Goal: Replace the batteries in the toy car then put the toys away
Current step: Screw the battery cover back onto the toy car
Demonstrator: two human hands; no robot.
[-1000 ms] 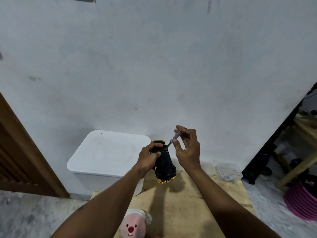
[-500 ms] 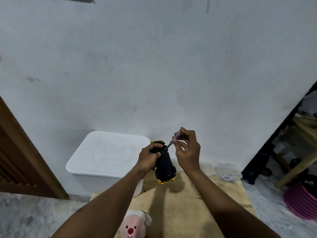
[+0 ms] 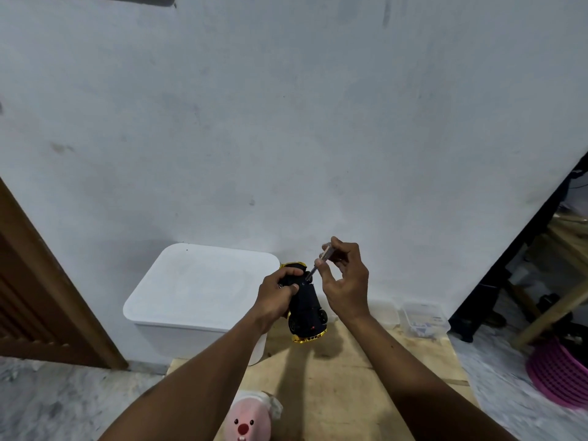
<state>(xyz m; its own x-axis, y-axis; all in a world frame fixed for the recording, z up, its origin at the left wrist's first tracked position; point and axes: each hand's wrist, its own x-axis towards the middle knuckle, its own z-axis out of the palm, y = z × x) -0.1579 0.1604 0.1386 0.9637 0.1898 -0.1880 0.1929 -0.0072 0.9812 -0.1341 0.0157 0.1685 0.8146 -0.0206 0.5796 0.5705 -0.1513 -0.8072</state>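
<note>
Hands first: the left hand (image 3: 275,297) is curled tight round the upper end of the toy car (image 3: 307,310), thumb across its black underside, which faces me. The right hand (image 3: 345,281) pinches the handle of a screwdriver (image 3: 318,265) between thumb and fingertips, its lower fingers loosely spread. The tool slants down to the left, and its tip sits on the underside just beside the left thumb.

I count one car, held in the air above the far part of the wooden table (image 3: 350,377) and tilted with its yellow-trimmed end lowest. Two wheels show at that low end. I can read no writing on the car.

Further out, one white lidded bin (image 3: 203,288) stands to the left of the car at the table's far left corner, against the wall. One small clear box (image 3: 424,319) sits at the far right corner; the print on what is inside is too small for me to read. One pink plush toy (image 3: 246,421) lies at the near edge, between the forearms.

Bare wood lies open between the arms and out to the table's right edge. Beyond that edge stands one pink basket (image 3: 560,374) on the floor.
</note>
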